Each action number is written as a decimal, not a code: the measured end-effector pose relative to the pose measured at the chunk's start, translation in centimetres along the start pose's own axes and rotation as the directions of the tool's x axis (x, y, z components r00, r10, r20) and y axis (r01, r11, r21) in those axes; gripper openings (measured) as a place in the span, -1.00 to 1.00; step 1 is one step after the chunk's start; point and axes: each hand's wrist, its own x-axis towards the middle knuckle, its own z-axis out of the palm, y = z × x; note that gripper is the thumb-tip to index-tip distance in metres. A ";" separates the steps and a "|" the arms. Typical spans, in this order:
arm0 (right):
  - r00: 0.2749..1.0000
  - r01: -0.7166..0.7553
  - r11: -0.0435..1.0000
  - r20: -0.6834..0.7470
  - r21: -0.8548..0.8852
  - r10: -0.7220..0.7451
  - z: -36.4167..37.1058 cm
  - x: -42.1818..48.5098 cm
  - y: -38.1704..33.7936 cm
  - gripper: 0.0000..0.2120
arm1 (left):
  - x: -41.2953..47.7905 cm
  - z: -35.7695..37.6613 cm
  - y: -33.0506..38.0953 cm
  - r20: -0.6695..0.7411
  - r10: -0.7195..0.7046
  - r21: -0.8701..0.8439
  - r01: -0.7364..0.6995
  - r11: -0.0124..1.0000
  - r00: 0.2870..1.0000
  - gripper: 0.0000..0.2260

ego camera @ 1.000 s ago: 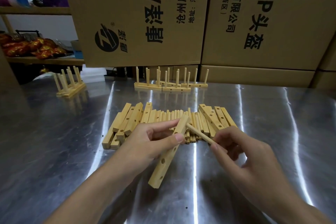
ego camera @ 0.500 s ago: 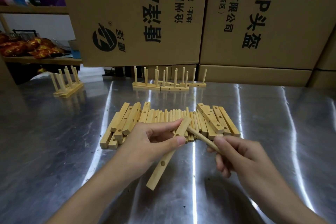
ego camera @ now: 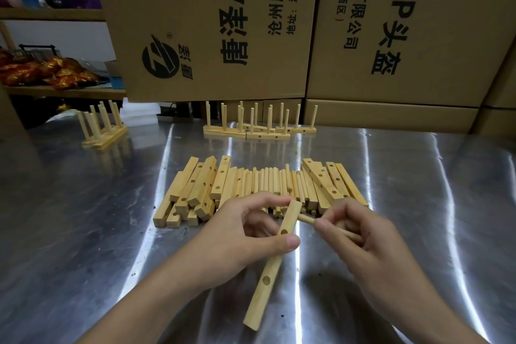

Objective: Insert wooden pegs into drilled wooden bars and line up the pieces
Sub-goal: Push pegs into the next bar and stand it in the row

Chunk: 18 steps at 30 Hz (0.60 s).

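Left hand (ego camera: 240, 234) grips drilled bar (ego camera: 275, 262) above steel table (ego camera: 83, 232), thumb beside upper hole; right hand (ego camera: 360, 234) pinches peg (ego camera: 305, 219), tip touching bar top end. Better keep peg straight with hole, push gently, bar steady

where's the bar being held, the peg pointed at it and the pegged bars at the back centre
held bar (ego camera: 259, 301): head view, lower stretch below the lower hole
peg (ego camera: 306, 219): head view, bare stretch next to the bar
pegged bars (ego camera: 265, 136): head view, front base bar
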 end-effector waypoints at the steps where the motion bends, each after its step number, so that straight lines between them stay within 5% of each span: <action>1: 1.000 -0.008 1.000 -0.011 -0.008 0.008 0.0 0.0 0.0 -0.62 | 0.0 0.2 0.0 0.018 0.003 -0.007 -0.003 1.000 1.000 -0.57; 9: 0.999 -0.042 0.999 0.014 0.018 0.042 0.3 -0.3 -0.5 -0.58 | -0.1 0.5 -0.3 0.070 0.038 0.020 -0.040 0.999 0.997 -0.57; 14: 0.915 -0.399 0.877 0.177 0.270 0.362 0.6 -0.3 -1.7 -0.59 | -0.1 1.0 -0.4 0.076 0.067 0.051 -0.071 0.996 0.995 -0.64; 18: 0.822 -0.565 0.731 0.340 0.384 0.457 1.1 -0.6 -2.8 -0.69 | -0.3 3.0 -1.0 0.121 0.076 0.015 -0.079 0.997 0.990 -0.85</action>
